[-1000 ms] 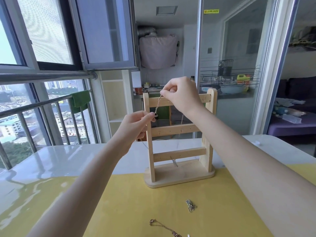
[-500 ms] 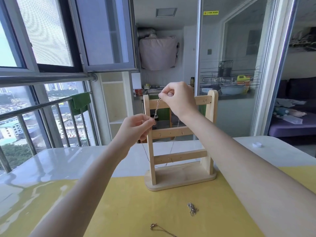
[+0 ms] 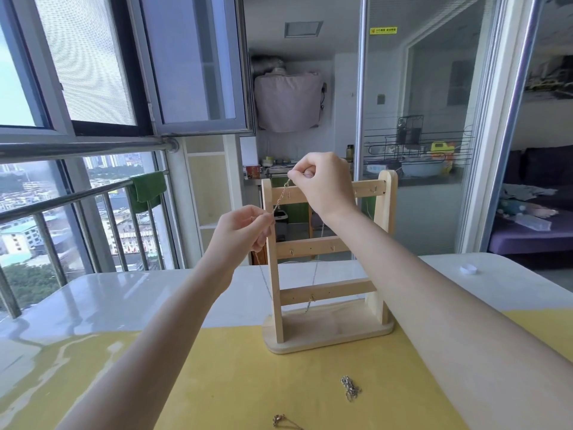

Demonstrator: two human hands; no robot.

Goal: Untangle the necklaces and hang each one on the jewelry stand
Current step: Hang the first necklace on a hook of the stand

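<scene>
A wooden jewelry stand (image 3: pixel 328 328) with three crossbars and small hooks stands on the yellow mat (image 3: pixel 242 380). My right hand (image 3: pixel 322 184) pinches one end of a thin silver necklace (image 3: pixel 281 196) in front of the top bar. My left hand (image 3: pixel 242 229) pinches the same chain lower down, beside the stand's left post. The rest of the chain hangs in a loop down to the lowest bar. A small bunched chain (image 3: pixel 350 388) lies on the mat. Another necklace (image 3: pixel 283 421) lies at the bottom edge, partly cut off.
The mat covers the near part of a glossy white table (image 3: pixel 130 293). A small white cap (image 3: pixel 468 269) sits at the table's far right. A balcony railing and windows stand to the left, a glass sliding door behind the stand.
Both hands have dropped slightly with the chain. The hanging loop now shows in front of the lower bars. The view has tilted up a little, so the stand sits lower in frame.
</scene>
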